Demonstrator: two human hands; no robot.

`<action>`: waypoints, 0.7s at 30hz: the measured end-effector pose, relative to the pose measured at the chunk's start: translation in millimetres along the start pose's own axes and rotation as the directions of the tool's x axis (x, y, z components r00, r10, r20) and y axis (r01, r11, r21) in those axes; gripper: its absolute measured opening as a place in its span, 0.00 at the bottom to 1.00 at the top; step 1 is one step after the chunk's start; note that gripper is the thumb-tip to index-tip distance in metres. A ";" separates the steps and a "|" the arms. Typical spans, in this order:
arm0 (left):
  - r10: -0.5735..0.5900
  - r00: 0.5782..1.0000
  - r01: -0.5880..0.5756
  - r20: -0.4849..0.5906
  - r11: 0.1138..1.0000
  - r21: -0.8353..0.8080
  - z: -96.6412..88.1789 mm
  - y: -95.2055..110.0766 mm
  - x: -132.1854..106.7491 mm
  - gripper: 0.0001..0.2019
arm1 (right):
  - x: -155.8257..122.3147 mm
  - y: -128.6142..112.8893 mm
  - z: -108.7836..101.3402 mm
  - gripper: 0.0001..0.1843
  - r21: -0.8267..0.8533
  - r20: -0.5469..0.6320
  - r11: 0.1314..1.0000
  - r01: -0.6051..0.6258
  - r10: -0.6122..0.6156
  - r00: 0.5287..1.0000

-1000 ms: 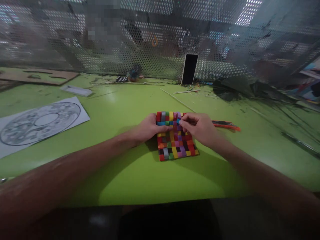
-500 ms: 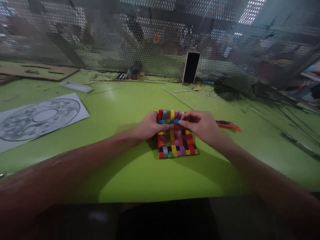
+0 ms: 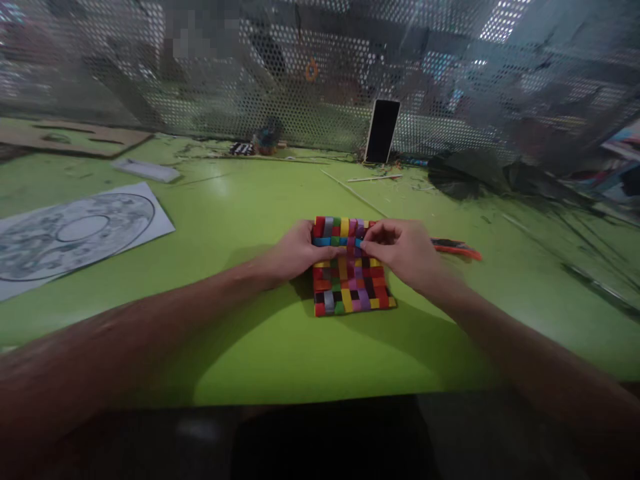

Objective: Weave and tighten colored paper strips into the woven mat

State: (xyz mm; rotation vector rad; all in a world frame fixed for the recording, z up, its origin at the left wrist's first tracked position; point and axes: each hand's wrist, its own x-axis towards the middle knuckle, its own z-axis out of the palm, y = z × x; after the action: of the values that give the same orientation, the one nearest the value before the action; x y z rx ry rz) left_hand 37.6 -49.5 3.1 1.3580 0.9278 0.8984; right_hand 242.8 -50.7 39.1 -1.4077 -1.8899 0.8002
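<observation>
A small square mat (image 3: 351,283) woven from many coloured paper strips lies on the green table (image 3: 280,340) in front of me. My left hand (image 3: 296,251) rests on the mat's left edge, thumb pressing a blue strip (image 3: 334,241) that runs across the upper rows. My right hand (image 3: 403,252) is closed in a pinch at the blue strip's right end, over the mat's upper right part. Both forearms reach in from the bottom corners.
An orange and black cutter (image 3: 456,249) lies just right of my right hand. A printed sheet with a round pattern (image 3: 75,232) lies at the left. A dark phone (image 3: 382,131) leans on the perforated metal screen (image 3: 320,73) at the back. Thin sticks (image 3: 373,179) and dark scraps (image 3: 475,175) lie at the far right.
My right hand's pinch has shifted slightly left along the blue strip. The view has tilted a little. The mat and left hand stay where they were.
</observation>
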 end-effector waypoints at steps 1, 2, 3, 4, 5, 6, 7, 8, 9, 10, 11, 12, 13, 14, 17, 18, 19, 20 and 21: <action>0.000 1.000 0.000 0.005 1.000 -0.002 0.1 0.2 0.0 0.22 | 0.0 0.0 0.7 0.04 -0.001 -0.016 1.000 0.004 -0.004 1.000; 0.002 1.000 -0.002 0.012 1.000 -0.004 0.3 0.6 0.0 0.23 | 0.0 -0.1 1.4 0.04 -0.003 -0.030 1.000 0.004 -0.004 1.000; 0.005 1.000 -0.005 0.019 1.000 -0.005 0.6 1.0 0.0 0.23 | 0.1 -0.5 2.0 0.04 -0.006 -0.041 1.000 0.000 0.000 0.999; 0.011 1.000 -0.011 0.024 1.000 -0.005 0.9 1.3 -0.1 0.23 | 0.3 -1.0 2.6 0.05 -0.012 -0.046 1.000 -0.007 0.006 0.999; 0.016 0.999 -0.016 0.029 1.000 -0.002 1.3 1.6 -0.1 0.22 | 0.4 -1.7 3.0 0.05 -0.021 -0.048 1.000 -0.015 0.014 0.999; 0.020 0.999 -0.020 0.028 1.000 0.004 1.6 1.8 -0.2 0.22 | 0.5 -2.4 3.3 0.05 -0.033 -0.046 0.999 -0.023 0.021 0.999; 0.022 0.999 -0.022 0.025 1.000 0.009 1.9 1.8 -0.3 0.22 | 0.5 -3.1 3.5 0.05 -0.044 -0.044 0.999 -0.028 0.026 0.999; 0.023 0.999 -0.023 0.022 1.000 0.013 2.2 1.5 -0.3 0.21 | 0.5 -3.8 3.7 0.05 -0.054 -0.041 0.998 -0.032 0.030 0.999; 0.026 0.999 -0.026 0.019 1.000 0.014 2.3 1.2 -0.3 0.21 | 0.6 -4.2 3.7 0.05 -0.060 -0.039 0.998 -0.032 0.029 0.999; 0.029 0.999 -0.029 0.018 0.999 0.013 2.4 0.6 -0.2 0.21 | 0.7 -4.5 3.7 0.05 -0.063 -0.037 0.998 -0.027 0.024 0.999; 0.030 0.999 -0.031 0.023 0.999 0.011 2.3 0.0 0.0 0.20 | 0.9 -4.5 3.6 0.05 -0.064 -0.033 0.998 -0.019 0.017 0.999; 0.033 0.999 -0.033 0.031 0.999 0.008 2.1 -0.6 0.3 0.19 | 1.3 -4.4 3.5 0.06 -0.067 -0.023 0.998 -0.012 0.010 1.000; 0.035 0.998 -0.036 0.043 0.999 0.007 1.9 -1.0 0.6 0.19 | 1.8 -4.2 3.4 0.06 -0.074 -0.010 0.997 -0.009 0.008 1.000; 0.037 0.998 -0.037 0.054 0.999 0.009 1.6 -1.4 0.9 0.18 | 2.4 -3.9 3.2 0.06 -0.084 0.003 0.996 -0.012 0.013 1.000; 0.042 0.997 -0.045 0.066 0.998 0.035 1.2 -0.7 1.6 0.17 | 4.0 -2.4 2.5 0.06 -0.103 0.033 0.994 -0.034 0.038 0.999; 0.047 0.997 -0.050 0.064 0.997 0.050 1.5 0.0 1.7 0.17 | 4.3 -1.8 2.4 0.06 -0.102 0.038 0.994 -0.038 0.042 0.998; 0.051 0.997 -0.055 0.061 0.996 0.065 2.0 0.8 1.7 0.17 | 4.4 -1.0 2.5 0.06 -0.098 0.039 0.995 -0.036 0.040 0.998; 0.053 0.997 -0.058 0.059 0.995 0.079 2.7 1.7 1.6 0.16 | 4.3 -0.2 2.6 0.07 -0.095 0.035 0.995 -0.029 0.032 0.999; 0.055 0.997 -0.061 0.060 0.994 0.090 3.7 2.6 1.5 0.16 | 4.0 0.6 2.8 0.07 -0.096 0.027 0.995 -0.016 0.019 0.999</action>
State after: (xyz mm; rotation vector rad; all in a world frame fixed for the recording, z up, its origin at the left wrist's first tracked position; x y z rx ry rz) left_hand 41.7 -49.5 5.6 1.4883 0.8988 0.8654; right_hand 240.0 -46.9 37.4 -1.4801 -1.9627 0.7505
